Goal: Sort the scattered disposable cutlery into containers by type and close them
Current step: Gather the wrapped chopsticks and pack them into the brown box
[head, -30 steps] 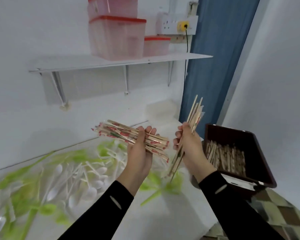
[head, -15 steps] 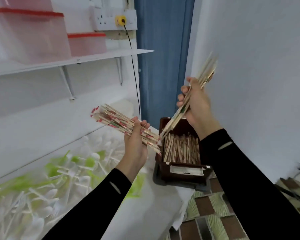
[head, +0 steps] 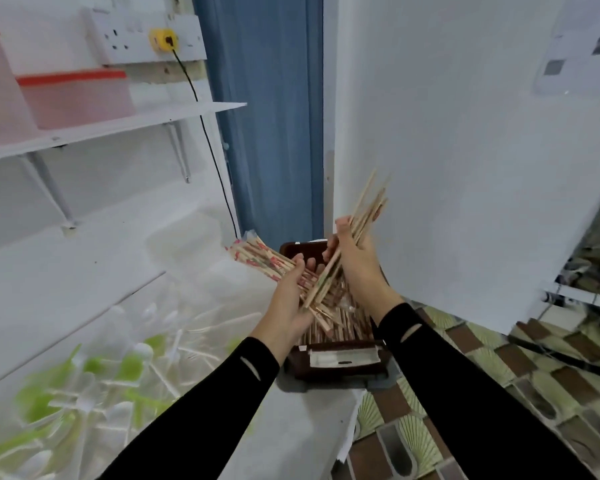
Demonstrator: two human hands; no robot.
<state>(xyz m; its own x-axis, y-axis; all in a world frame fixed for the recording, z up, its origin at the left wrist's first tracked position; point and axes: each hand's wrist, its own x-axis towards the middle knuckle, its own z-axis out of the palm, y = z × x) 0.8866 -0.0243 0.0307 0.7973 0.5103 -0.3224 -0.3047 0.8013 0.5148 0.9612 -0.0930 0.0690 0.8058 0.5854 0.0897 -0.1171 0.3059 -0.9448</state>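
My left hand grips a bundle of paper-wrapped chopsticks with red print, held slanting over the dark brown container. My right hand grips a second bunch of thin wrapped chopsticks, tips pointing up and right, lower ends down over the container. The container stands at the right end of the white counter and holds several chopsticks lying lengthwise. White plastic spoons and forks lie scattered on the counter at lower left, among green shapes.
A wall shelf carries pink boxes with red lids. A socket strip with a yellow plug and a black cable hangs beside a blue door. A clear lid-like box sits at the counter's back. Patterned tile floor lies right.
Both hands have come together over the brown container. My right hand dropped from high on the right to just above it; my left hand swung its bundle rightward over the container.
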